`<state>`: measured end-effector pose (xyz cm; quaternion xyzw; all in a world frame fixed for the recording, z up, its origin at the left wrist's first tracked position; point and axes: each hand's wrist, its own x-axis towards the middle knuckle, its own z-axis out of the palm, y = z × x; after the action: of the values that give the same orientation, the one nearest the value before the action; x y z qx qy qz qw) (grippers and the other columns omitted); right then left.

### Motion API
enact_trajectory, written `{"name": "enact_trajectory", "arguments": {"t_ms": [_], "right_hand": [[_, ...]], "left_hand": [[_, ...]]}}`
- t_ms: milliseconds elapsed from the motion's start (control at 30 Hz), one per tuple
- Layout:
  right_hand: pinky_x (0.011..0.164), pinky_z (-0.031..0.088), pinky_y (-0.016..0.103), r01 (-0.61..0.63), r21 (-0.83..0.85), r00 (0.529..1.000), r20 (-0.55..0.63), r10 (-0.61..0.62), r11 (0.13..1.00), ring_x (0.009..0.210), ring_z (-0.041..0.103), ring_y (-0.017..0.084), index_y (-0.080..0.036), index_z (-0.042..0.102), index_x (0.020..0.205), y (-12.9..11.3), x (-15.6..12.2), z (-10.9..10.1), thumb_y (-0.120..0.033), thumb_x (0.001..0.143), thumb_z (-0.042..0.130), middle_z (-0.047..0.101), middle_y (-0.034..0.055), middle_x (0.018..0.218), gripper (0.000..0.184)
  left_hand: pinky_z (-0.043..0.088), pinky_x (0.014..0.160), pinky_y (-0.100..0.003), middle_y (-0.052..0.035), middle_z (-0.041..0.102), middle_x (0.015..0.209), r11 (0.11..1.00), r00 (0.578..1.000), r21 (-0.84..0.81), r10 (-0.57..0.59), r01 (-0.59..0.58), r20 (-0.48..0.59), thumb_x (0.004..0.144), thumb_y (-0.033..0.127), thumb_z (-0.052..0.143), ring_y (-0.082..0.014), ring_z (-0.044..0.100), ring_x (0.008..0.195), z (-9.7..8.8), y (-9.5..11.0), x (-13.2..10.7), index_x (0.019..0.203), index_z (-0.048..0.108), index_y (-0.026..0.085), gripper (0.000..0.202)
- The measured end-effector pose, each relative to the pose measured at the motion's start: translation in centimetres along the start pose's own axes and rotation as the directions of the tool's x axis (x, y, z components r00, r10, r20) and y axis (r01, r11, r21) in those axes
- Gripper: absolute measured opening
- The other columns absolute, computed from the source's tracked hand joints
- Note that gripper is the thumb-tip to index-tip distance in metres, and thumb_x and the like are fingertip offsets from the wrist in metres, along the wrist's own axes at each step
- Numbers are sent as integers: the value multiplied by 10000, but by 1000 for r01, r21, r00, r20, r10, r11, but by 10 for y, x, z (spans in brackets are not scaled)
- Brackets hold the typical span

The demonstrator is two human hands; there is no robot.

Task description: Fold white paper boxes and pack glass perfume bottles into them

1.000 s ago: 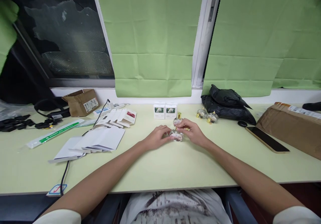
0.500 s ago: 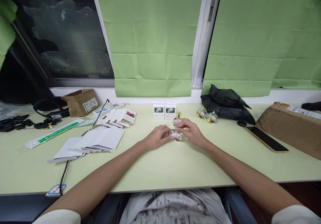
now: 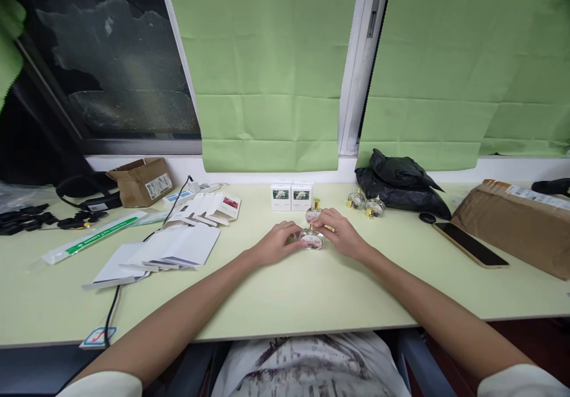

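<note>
A round glass perfume bottle (image 3: 312, 241) with a pale pink face stands on the table between my hands. My left hand (image 3: 279, 243) grips its left side, thumb and fingers bent around the edge. At its neck and right side, the fingers of my right hand (image 3: 339, 232) are pinched together, with a bit of gold showing at them. Just behind stands a second perfume bottle (image 3: 313, 213) with a gold top, partly covered by my right fingers. Two small white boxes (image 3: 281, 202) with flower pictures stand side by side further back.
Two more bottles (image 3: 374, 207) lie right of centre before a black plastic bag (image 3: 401, 186). A phone (image 3: 469, 245) and brown parcel (image 3: 516, 225) are at right. Flat white cartons (image 3: 178, 247), a black cable (image 3: 113, 308) and an open cardboard box (image 3: 141, 183) are at left.
Both hands keep nearly the same hold on the bottle. The whole view has shifted very slightly; nothing else visibly moved.
</note>
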<state>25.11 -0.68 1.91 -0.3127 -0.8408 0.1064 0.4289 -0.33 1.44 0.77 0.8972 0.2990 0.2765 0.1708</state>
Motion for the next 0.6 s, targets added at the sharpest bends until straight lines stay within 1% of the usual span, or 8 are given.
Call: {"name": "enact_trajectory", "arguments": {"t_ms": [200,367,600], "right_hand": [[910,472,426,-20,-46,1000,18,21,999,1010,572,265,-262,667,958,-5,1,0,-280,1062,529,681,71,1002,175],[895,467,419,-28,-38,1000,13,29,999,994,563,264,-258,650,943,-4,1,2,-251,1053,539,669,62,979,157],[863,465,384,-23,-37,999,40,25,999,959,565,245,-251,637,935,-7,3,-2,-242,1063,511,640,56,952,180]], "left_hand": [[472,879,-378,-61,668,994,1000,1000,1,1,-1,-5,1004,595,568,-239,600,961,0,1,-1,1119,709,241,398],[470,876,-373,-59,674,994,1000,1000,-8,2,-3,-8,1003,586,577,-235,609,952,0,1,0,1097,705,239,381],[464,882,-370,-55,673,998,1000,1000,8,17,-17,-5,1010,568,579,-233,608,955,1,-2,0,1139,697,247,365]]}}
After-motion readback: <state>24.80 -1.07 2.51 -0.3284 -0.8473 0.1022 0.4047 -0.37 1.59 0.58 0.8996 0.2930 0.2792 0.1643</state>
